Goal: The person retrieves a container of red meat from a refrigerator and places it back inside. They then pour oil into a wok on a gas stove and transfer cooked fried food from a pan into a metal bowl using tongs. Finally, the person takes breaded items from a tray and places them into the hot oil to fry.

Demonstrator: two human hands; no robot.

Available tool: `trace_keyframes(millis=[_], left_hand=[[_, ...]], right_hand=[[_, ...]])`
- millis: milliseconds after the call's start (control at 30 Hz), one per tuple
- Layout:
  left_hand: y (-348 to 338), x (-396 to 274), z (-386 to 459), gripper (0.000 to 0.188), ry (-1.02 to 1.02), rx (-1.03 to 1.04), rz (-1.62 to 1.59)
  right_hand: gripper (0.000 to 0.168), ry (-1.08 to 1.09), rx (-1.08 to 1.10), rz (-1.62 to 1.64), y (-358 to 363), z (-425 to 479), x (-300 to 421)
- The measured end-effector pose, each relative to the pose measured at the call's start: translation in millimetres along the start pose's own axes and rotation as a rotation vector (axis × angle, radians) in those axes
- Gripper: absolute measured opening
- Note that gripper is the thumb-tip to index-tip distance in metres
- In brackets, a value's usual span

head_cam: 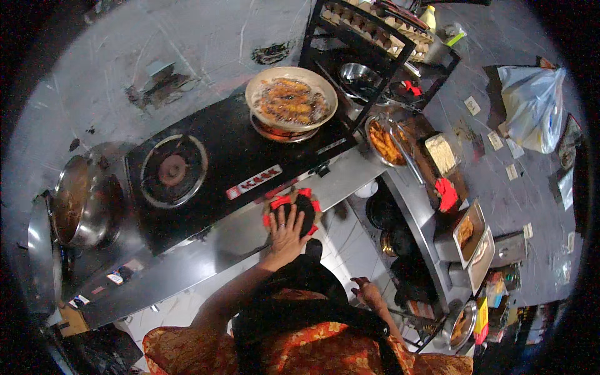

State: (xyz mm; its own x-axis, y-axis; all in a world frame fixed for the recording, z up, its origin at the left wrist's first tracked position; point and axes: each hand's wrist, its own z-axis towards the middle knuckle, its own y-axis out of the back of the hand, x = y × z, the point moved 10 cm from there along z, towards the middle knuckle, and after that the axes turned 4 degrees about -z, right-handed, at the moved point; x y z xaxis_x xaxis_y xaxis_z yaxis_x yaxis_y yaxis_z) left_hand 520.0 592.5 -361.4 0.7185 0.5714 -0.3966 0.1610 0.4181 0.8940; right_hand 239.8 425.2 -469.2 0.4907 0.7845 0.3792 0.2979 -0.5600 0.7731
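My left hand (288,234) lies palm down on a round black pad (307,206) with red and tan trim, its fingers spread. Under the pad is the steel counter front (239,234) along the edge of a black gas stove (220,136). Lower down, my right hand (368,294) hangs over the floor beside my body, fingers apart and nothing seen in it. On the stove's far burner, a wide pan (251,93) holds browned pieces frying in bubbling oil (293,101). The near-left burner (173,168) has no pan on it.
A large steel wok (89,206) leans at the left. A black rack (403,42) with egg trays stands at the back right. To the right are a bowl of fried pieces (385,140) with tongs (412,161), a tub of pale food (440,153), a red cloth (446,193) and metal food pans (470,229).
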Motion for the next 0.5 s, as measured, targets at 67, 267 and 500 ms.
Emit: trace_keyframes(millis=[67,267,500], left_hand=[[-37.0,-29.7,54.8,0.072,-0.042,0.04,-0.036],[-106.8,-102.1,188.4,0.068,-0.135,0.006,-0.07],[-77.1,-102.8,165.1,0.066,-0.172,-0.009,-0.052]], right_hand=[[0.045,-0.037,0.049,0.044,10.1,12.6,-36.1],[0.041,0.07,-0.116,-0.173,139.7,74.1,-81.8],[0.04,0.149,-0.234,-0.26,282.9,128.9,-79.5]])
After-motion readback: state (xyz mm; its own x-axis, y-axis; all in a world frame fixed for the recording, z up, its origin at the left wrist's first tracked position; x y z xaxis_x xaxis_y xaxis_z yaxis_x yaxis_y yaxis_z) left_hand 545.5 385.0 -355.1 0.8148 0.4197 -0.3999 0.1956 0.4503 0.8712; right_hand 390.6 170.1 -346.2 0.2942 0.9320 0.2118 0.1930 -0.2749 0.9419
